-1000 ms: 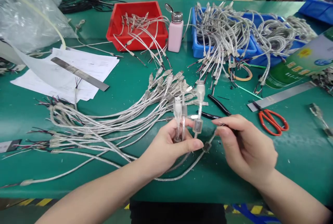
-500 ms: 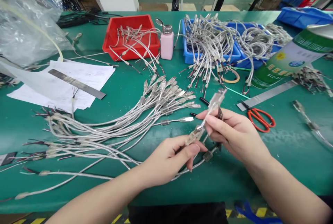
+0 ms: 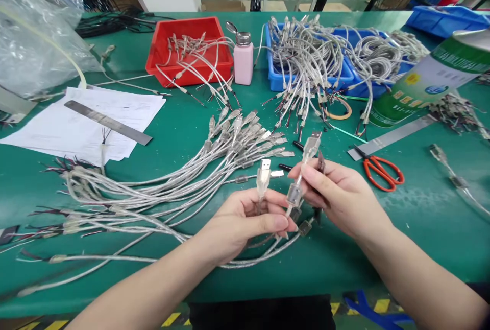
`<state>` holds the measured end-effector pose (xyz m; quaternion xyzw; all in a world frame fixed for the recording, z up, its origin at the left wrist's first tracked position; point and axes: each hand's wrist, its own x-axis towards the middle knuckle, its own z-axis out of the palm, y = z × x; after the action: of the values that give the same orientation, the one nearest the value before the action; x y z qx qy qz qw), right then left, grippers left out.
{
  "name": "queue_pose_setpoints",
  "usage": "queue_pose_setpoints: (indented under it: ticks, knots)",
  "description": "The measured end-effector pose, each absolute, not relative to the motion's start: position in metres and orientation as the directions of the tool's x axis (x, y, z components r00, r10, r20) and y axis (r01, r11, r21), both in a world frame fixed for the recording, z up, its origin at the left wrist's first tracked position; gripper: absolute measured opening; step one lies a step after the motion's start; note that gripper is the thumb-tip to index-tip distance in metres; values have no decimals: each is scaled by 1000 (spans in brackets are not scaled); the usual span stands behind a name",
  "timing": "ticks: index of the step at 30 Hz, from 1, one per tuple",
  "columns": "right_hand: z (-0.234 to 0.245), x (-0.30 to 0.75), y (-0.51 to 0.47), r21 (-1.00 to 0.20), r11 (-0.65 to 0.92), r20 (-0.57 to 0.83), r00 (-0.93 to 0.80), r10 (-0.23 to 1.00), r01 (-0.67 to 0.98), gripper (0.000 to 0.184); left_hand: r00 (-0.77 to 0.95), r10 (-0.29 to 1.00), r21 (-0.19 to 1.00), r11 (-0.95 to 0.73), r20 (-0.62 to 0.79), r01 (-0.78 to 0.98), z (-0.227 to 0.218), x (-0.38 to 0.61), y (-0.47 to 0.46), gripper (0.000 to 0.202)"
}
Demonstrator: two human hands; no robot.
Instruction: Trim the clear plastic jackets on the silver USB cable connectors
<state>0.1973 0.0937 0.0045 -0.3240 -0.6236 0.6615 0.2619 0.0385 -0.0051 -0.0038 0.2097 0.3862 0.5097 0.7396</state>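
Note:
My left hand (image 3: 245, 220) is closed around a clear USB cable whose plug (image 3: 263, 175) stands upright above my fingers. My right hand (image 3: 337, 194) pinches a second clear USB cable (image 3: 306, 161), its plug pointing up and to the right, with a ferrite bead just below my fingertips. Both cables trail down onto the green table (image 3: 421, 228) near the front edge. A fanned bundle of similar silver cables (image 3: 172, 187) lies just left of my hands.
Red-handled scissors (image 3: 381, 171) and a steel ruler (image 3: 394, 136) lie to the right. At the back stand a red bin (image 3: 187, 51), a pink dispenser bottle (image 3: 243, 59) and blue bins (image 3: 325, 64) full of cables. Papers with another ruler (image 3: 107, 121) sit at left.
My left hand has raised a plug upright. My right hand shifted slightly down and left, turning its cable more upright. The view has tilted a little.

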Motion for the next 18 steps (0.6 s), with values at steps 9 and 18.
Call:
queue_pose_setpoints:
  ticks: [9, 18]
  knots:
    - [3, 206, 82, -637, 714, 321, -743, 587, 288, 36, 7, 957, 709, 221, -292, -670, -1, 37, -3, 20]
    - [1, 196, 75, -296, 915, 466, -794, 389, 275, 17, -26, 961, 746, 196, -275, -637, -5, 34, -3, 23]
